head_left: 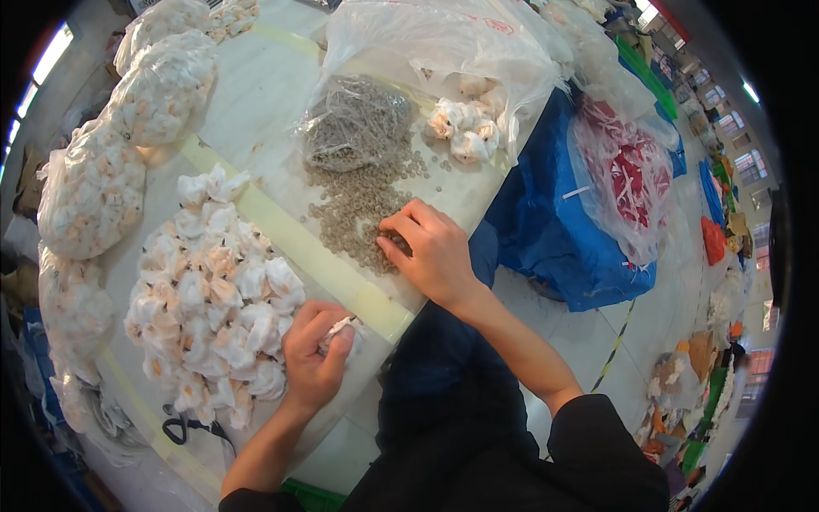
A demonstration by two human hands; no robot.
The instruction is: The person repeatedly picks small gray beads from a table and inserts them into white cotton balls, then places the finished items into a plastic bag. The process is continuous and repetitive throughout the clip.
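My left hand [316,350] is closed round a small white fabric bundle [338,331], its tip showing between thumb and forefinger. My right hand [429,252] reaches into the near edge of a spread of small grey round pieces [345,209]. Its thumb and forefinger are drawn together there, and whatever lies between the tips is too small to make out. Beyond the loose pieces sits a clear plastic bag [358,119] filled with more of them. Beside my left hand lies a large heap of white and cream fabric bundles [222,299], several with dark tips.
Filled clear bags [94,188] line the table's left side. Black-handled scissors [183,424] lie below the heap. Several white bundles [467,128] rest under a plastic sheet [444,43] at the far right. A blue sack [546,205] stands beside the table, holding red material [627,162].
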